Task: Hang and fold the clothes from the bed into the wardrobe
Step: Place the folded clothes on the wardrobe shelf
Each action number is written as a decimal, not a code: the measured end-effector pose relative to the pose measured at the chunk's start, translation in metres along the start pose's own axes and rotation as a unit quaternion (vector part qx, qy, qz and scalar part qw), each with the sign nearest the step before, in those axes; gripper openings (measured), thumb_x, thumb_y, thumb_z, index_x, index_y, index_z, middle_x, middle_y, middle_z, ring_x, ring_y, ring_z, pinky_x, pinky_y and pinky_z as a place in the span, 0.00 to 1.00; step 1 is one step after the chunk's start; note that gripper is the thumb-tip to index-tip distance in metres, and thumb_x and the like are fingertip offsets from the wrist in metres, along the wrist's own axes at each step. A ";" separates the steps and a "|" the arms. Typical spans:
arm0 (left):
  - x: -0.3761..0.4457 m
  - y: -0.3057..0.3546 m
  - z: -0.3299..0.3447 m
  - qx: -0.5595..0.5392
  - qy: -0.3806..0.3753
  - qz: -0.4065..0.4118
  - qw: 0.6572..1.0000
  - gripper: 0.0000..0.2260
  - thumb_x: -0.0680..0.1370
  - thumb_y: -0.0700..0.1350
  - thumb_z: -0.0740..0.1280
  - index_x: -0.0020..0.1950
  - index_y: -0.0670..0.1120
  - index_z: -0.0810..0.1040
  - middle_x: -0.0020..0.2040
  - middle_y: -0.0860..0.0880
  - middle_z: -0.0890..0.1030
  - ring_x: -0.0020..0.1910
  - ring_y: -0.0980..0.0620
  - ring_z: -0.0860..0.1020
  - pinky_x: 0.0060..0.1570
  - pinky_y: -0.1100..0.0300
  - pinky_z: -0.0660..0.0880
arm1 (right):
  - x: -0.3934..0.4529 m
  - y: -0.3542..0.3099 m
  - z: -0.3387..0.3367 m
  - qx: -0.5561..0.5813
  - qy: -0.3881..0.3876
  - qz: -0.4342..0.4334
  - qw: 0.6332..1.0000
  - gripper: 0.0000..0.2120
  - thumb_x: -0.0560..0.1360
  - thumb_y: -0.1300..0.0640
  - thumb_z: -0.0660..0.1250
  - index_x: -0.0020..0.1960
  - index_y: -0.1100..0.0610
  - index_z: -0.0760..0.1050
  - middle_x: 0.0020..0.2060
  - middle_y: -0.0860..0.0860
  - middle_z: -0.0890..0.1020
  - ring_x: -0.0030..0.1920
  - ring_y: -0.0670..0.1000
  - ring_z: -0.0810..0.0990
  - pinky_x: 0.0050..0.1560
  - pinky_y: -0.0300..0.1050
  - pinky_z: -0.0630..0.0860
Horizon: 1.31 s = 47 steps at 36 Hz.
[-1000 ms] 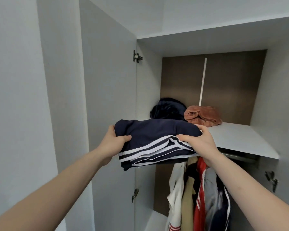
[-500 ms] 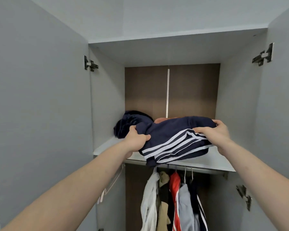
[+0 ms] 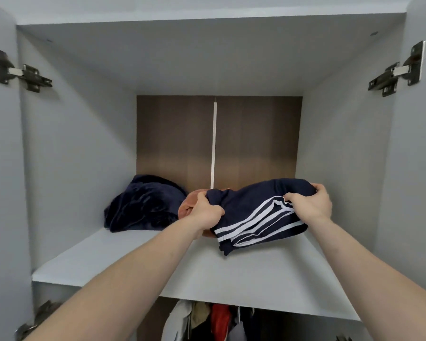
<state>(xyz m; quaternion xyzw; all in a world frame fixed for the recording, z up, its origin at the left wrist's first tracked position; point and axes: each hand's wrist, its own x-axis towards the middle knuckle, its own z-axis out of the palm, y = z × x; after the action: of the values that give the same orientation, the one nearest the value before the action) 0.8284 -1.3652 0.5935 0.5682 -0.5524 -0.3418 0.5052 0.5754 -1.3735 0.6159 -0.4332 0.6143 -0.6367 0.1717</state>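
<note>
Upper compartment of the open wardrobe [image 3: 79, 148], seen from your head. Your left hand [image 3: 205, 214] grips the left end of the folded navy garment [image 3: 253, 212], fingers curled round the cloth. Your right hand [image 3: 310, 204] grips its right end, with the thumb lying over the white stripes and the fingers wrapped over the top edge. The garment, navy with three white stripes, sits low over the right half of the shelf [image 3: 158, 264]; its lower corner touches or nearly touches the board, and you cannot tell which. Behind it, partly hidden by your left hand, lies a rust-orange cloth [image 3: 188, 205]. Left of that, a crumpled dark blue velvety garment [image 3: 143, 205] rests on the shelf against the left wall. The back panel [image 3: 177, 139] is brown, with a pale vertical strip [image 3: 214, 143] down its middle. Metal hinges [image 3: 25, 75] show at both upper sides. Below the shelf, hanging clothes [image 3: 217, 318] are visible in white, tan and red.
</note>
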 end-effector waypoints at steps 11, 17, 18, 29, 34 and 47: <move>0.102 0.035 0.052 0.088 -0.030 0.081 0.992 0.29 0.78 0.37 0.63 0.77 0.50 0.60 0.68 0.44 0.74 0.63 0.42 0.74 0.62 0.53 0.73 | 0.042 0.046 0.019 0.002 0.102 -0.037 0.994 0.32 0.66 0.47 0.78 0.65 0.48 0.68 0.60 0.51 0.81 0.60 0.58 0.79 0.62 0.52 0.74; 0.144 0.033 0.074 0.106 -0.030 0.082 0.990 0.28 0.76 0.36 0.60 0.76 0.50 0.61 0.67 0.42 0.75 0.62 0.39 0.75 0.62 0.49 0.75 | 0.066 0.043 0.037 -0.059 0.102 -0.099 0.988 0.33 0.71 0.47 0.76 0.70 0.51 0.64 0.68 0.51 0.74 0.64 0.60 0.77 0.63 0.56 0.73; 0.150 0.032 0.079 0.108 -0.032 0.082 0.990 0.28 0.76 0.36 0.60 0.76 0.50 0.61 0.66 0.42 0.75 0.61 0.39 0.76 0.62 0.50 0.75 | 0.070 0.043 0.040 -0.075 0.101 -0.107 0.986 0.32 0.72 0.47 0.75 0.70 0.52 0.63 0.68 0.51 0.72 0.63 0.61 0.77 0.62 0.57 0.73; 0.188 -0.027 0.129 0.288 -0.075 0.192 0.935 0.31 0.82 0.40 0.63 0.81 0.58 0.53 0.80 0.45 0.55 0.67 0.37 0.74 0.64 0.51 0.71 | 0.103 0.085 0.071 -0.327 0.034 -0.161 0.931 0.27 0.81 0.41 0.63 0.70 0.59 0.67 0.72 0.58 0.64 0.70 0.61 0.67 0.64 0.55 0.71; 0.203 -0.062 0.143 0.469 -0.116 0.218 0.848 0.25 0.85 0.54 0.57 0.81 0.54 0.57 0.82 0.44 0.50 0.76 0.41 0.59 0.75 0.49 0.58 | 0.110 0.128 0.083 -0.512 -0.026 -0.186 0.838 0.32 0.83 0.38 0.50 0.81 0.55 0.53 0.78 0.57 0.59 0.75 0.57 0.60 0.73 0.50 0.62; 0.140 -0.109 0.085 0.523 -0.069 0.319 0.788 0.37 0.79 0.67 0.52 0.83 0.56 0.40 0.82 0.52 0.35 0.81 0.45 0.35 0.77 0.48 0.34 | 0.075 0.127 0.093 -0.544 -0.155 -0.278 0.776 0.41 0.77 0.30 0.54 0.83 0.45 0.44 0.83 0.51 0.44 0.80 0.62 0.35 0.75 0.69 0.34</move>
<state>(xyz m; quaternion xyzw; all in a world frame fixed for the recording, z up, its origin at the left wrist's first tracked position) 0.8000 -1.5309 0.4917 0.5115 -0.8299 0.1417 0.1719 0.5641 -1.5130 0.5111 -0.6997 0.6759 -0.1406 -0.1840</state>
